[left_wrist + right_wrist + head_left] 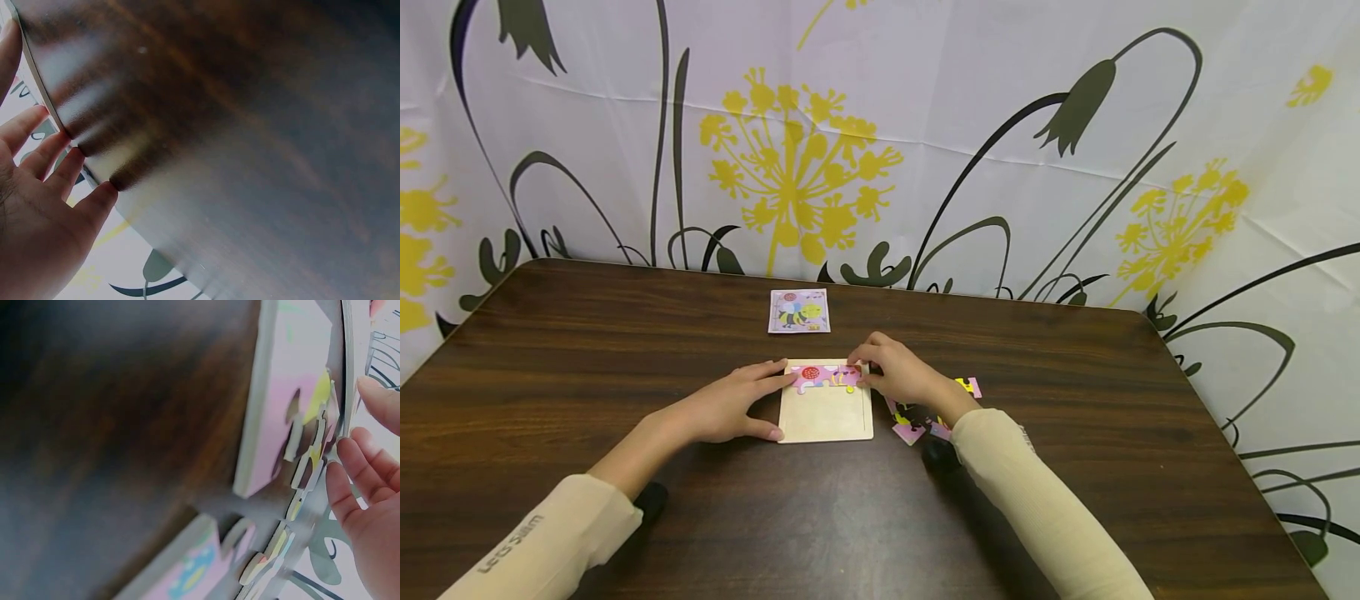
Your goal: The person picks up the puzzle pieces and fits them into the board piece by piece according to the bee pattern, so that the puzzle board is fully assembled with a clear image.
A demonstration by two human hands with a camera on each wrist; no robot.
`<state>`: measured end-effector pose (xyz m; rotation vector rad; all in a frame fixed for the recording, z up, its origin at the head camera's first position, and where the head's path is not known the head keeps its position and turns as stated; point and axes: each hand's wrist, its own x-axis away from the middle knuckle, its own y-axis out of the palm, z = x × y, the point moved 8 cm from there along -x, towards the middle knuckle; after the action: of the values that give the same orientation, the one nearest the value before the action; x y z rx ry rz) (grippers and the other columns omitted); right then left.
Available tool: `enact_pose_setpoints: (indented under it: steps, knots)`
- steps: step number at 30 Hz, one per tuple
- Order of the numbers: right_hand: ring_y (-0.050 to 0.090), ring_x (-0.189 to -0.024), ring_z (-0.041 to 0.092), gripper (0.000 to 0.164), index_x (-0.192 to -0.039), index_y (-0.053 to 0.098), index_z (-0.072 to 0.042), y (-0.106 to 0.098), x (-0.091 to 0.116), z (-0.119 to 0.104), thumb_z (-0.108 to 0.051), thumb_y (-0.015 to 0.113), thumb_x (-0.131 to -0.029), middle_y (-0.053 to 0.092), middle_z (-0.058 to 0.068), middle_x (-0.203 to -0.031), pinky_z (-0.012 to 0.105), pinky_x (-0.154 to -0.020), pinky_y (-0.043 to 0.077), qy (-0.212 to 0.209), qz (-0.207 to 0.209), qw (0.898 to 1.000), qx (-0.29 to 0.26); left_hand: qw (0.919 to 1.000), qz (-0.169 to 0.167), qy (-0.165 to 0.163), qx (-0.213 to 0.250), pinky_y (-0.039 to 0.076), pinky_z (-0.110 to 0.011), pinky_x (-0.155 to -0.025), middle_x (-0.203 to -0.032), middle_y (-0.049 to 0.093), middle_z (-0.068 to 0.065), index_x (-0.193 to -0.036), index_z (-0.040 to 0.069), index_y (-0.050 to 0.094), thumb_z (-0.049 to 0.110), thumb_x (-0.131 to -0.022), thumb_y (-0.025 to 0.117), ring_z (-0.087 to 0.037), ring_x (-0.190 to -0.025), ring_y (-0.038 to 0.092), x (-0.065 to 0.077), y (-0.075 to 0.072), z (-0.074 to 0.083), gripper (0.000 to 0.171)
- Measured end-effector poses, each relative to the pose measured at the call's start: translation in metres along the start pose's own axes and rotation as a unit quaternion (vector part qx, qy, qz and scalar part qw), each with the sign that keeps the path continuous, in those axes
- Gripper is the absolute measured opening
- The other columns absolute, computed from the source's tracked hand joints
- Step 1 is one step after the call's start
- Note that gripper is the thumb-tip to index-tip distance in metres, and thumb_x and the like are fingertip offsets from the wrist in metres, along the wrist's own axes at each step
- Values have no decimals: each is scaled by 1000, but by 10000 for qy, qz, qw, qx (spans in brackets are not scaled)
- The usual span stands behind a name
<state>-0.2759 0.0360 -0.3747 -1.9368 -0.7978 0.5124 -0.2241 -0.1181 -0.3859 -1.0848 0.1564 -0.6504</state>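
Observation:
A pale wooden puzzle board (825, 417) lies on the table, with joined pink puzzle pieces (810, 374) along its far side. My left hand (730, 406) rests at the board's left edge, thumb at the near corner and the other fingers spread toward the far corner. In the left wrist view, fingertips (112, 184) of that hand touch the board's rim (44, 94). At the far right corner, my right hand (898, 371) pinches a pink and yellow puzzle piece (848, 377) between thumb and fingers. The right wrist view hides that piece.
Several loose puzzle pieces (910, 432) lie to the right of the board, partly under my right forearm; one piece (287, 394) looms close in the right wrist view. A square bee picture card (800, 312) lies beyond the board. A flower-patterned cloth (940, 125) hangs behind the table.

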Motion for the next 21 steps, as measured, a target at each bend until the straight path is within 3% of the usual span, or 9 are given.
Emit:
enact_pose_setpoints:
  steps: [12,21]
  knots:
    - [47,-81,18,24,-107,68,-11,1,1,3,-10,67,-84,49,6,-95,23,-66,40,153,-82,9997,-151,10000,-26,-39,26,26,-60,-97,-143,26,-25,-139,4,37,38,-76,71,-48,-128,22,0,0,0,79]
    - [44,-79,18,24,-108,69,-9,0,2,-1,-7,66,-84,46,5,-90,23,-65,40,-116,-10,9998,-143,10000,-15,-59,34,26,-60,-97,-144,26,-24,-139,4,37,37,-76,72,-47,-128,23,0,0,0,79]
